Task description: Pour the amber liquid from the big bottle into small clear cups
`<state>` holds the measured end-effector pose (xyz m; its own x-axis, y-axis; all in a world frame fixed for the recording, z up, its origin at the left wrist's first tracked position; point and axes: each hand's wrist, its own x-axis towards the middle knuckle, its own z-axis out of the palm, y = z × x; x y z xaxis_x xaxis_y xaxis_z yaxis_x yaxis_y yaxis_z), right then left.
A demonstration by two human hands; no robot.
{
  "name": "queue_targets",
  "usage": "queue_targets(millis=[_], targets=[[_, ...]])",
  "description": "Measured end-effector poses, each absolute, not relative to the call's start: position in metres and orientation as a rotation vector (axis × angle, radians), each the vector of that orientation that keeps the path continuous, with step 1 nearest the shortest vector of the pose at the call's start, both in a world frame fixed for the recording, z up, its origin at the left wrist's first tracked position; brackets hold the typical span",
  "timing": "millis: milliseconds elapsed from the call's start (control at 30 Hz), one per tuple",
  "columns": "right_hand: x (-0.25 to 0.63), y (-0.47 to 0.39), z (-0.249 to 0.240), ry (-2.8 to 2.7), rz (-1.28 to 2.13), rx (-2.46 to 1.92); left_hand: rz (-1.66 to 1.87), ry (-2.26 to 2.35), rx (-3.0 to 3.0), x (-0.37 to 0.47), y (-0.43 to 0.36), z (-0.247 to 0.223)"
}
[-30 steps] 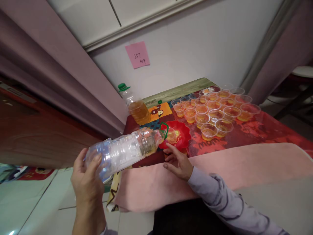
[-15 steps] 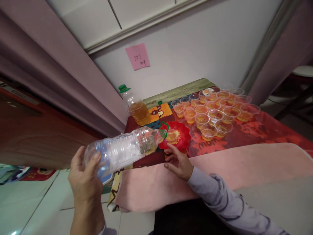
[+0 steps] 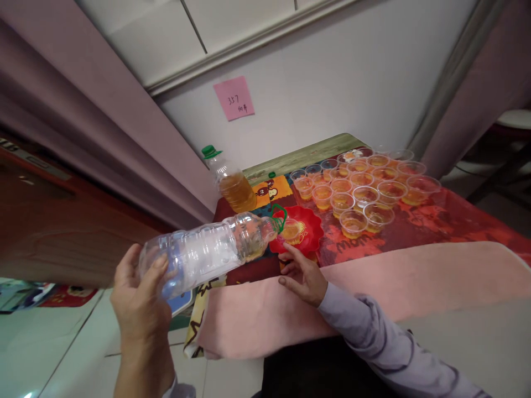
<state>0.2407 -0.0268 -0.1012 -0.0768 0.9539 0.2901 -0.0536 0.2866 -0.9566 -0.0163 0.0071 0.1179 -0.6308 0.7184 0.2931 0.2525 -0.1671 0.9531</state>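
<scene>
My left hand [image 3: 143,301] is wrapped round the base of a big clear plastic bottle [image 3: 207,251], tipped almost level with its neck to the right. A little amber liquid lies near the neck, which carries a green ring handle [image 3: 279,217]. Under the mouth, a clear plastic cup [image 3: 290,231] with amber liquid sits in a red scalloped dish [image 3: 314,228]. My right hand [image 3: 306,277] is at the dish's near edge, index finger stretched toward the cup and the others loosely bent. Whether that fingertip touches the cup or dish, I cannot tell.
Several clear cups [image 3: 365,196] of amber liquid stand close together on the right of the table. A second bottle [image 3: 234,188], green-capped and partly full, stands at the back left. Pink cloth [image 3: 257,315] covers the front edge; a loose green cap [image 3: 271,174] lies behind.
My left hand and the bottle's base have shifted slightly left. The bottle stays tipped over the cup, and my right hand has hardly moved.
</scene>
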Motion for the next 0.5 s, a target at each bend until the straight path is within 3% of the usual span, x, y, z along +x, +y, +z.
queue_targets(millis=[500], targets=[[0.239, -0.028, -0.101, -1.365, 1.09, -0.924, 1.866, 1.71, 1.155, -0.014, 0.01, 0.13]])
